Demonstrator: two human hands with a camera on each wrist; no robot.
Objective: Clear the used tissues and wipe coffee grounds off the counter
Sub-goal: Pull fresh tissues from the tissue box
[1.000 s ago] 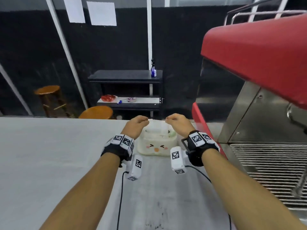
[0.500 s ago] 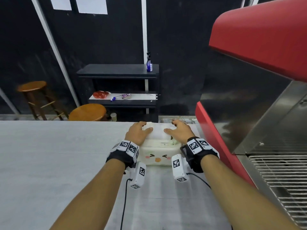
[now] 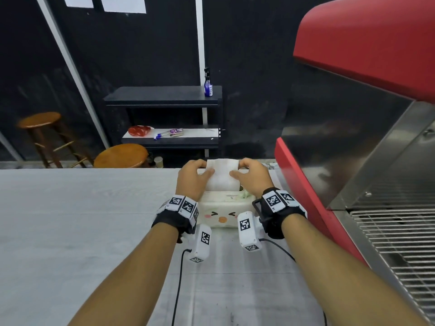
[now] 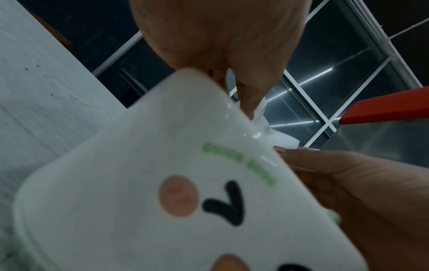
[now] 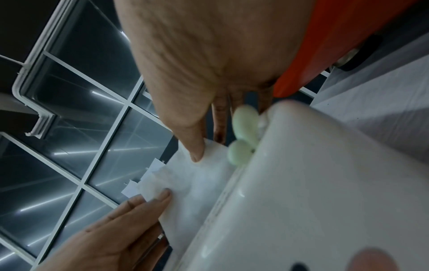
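A white tissue box (image 3: 221,214) with a cartoon chick face stands on the grey counter (image 3: 82,220), close to the red machine. A white tissue (image 3: 222,178) rises out of its top slot. My left hand (image 3: 204,168) pinches the sheet's left edge, thumb in front and fingers behind. My right hand (image 3: 237,170) pinches the right edge the same way. In the right wrist view my right thumb (image 5: 196,150) presses on the tissue (image 5: 197,185), and the box (image 5: 325,183) fills the lower right. A few dark specks (image 4: 51,94) dot the counter in the left wrist view.
The red and steel coffee machine (image 3: 364,67) with its drip grate (image 3: 400,243) walls off the right side. Past the counter's far edge are two wooden stools (image 3: 121,156), a black shelf unit (image 3: 164,97) and a blue spray bottle (image 3: 208,84). Wrist camera cables trail over the counter.
Half a second ago both hands lay low on the box top. Now they are raised a little with the tissue held upright between them.
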